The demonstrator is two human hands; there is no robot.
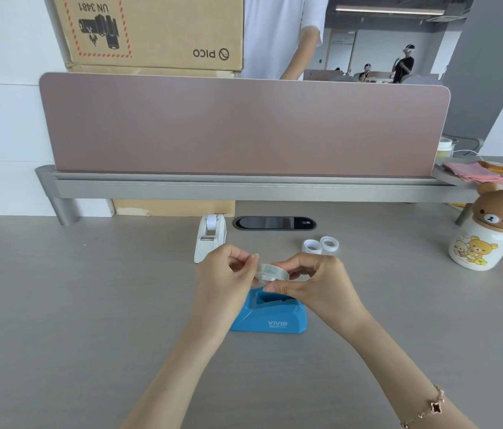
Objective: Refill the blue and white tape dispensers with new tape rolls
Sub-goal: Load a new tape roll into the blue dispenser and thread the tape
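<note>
Head view: we hold a clear tape roll (272,271) just above the blue dispenser (270,314) on the bench (74,305). Our left hand (225,275) and right hand (315,281) both pinch it with curled fingers. The white dispenser (208,238) stands behind, and two spare rolls (319,245) lie near.

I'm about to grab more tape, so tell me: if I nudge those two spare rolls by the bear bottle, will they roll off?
Probably not. Both spare rolls lie flat on the desk, so they would likely slide. They look small and hollow, so probably light. Set on edge, they could roll.
</note>
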